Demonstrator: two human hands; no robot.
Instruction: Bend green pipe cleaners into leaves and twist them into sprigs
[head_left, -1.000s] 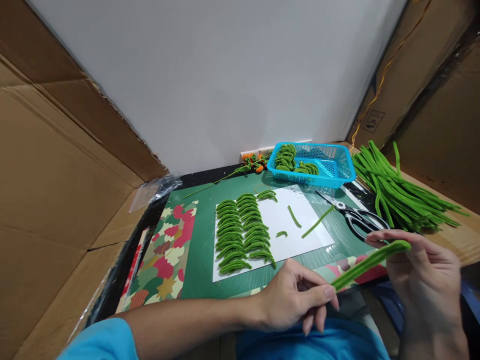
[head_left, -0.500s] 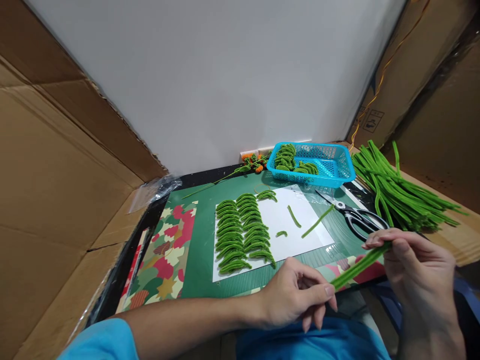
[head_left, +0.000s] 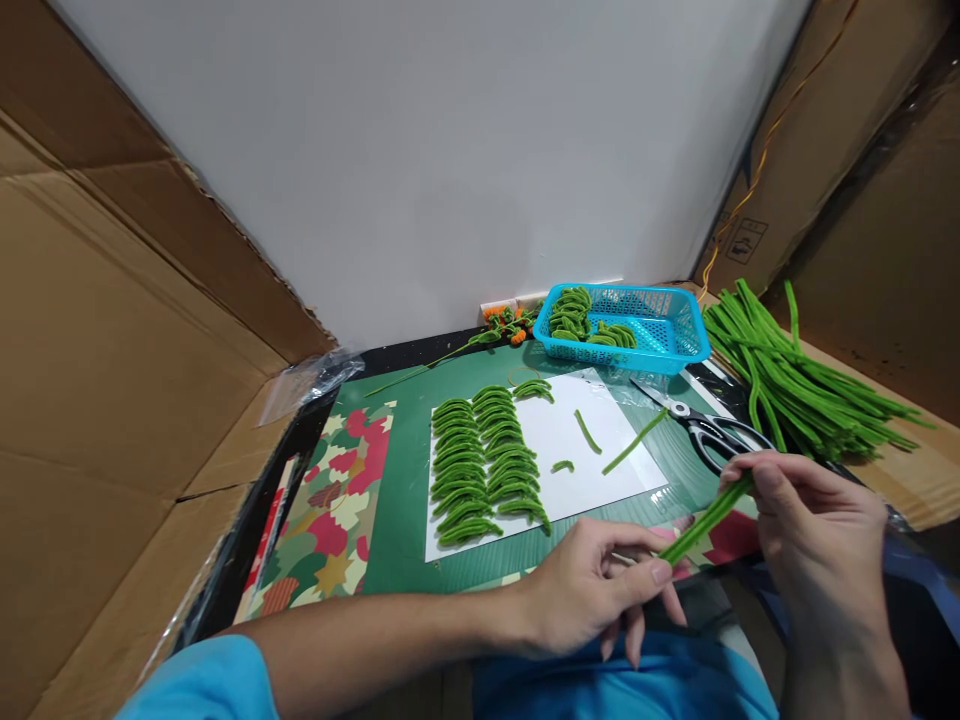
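Observation:
Between my hands, over the front edge of the table, is a folded length of green pipe cleaner (head_left: 706, 524). My left hand (head_left: 607, 585) pinches its lower left end between thumb and forefinger. The upper right end is gripped by the fingertips of my right hand (head_left: 810, 530). Beyond the hands a white sheet (head_left: 615, 430) carries rows of curved green pipe-cleaner leaves (head_left: 457, 470). Several loose pipe-cleaner pieces (head_left: 587, 432) lie on its right part. Black-handled scissors (head_left: 705, 425) rest just behind my right hand, blades pointing away to the left.
A blue plastic basket (head_left: 667, 358) at the back holds more green leaves. To its right lies a big bundle of long green pipe cleaners (head_left: 810, 385). Orange flowers on stems (head_left: 517, 325) lie left of the basket. Cardboard walls (head_left: 112, 330) stand on both sides.
My right hand has moved left and slightly down, closer to my left hand, with the pipe cleaner still held between them. My left hand has barely shifted.

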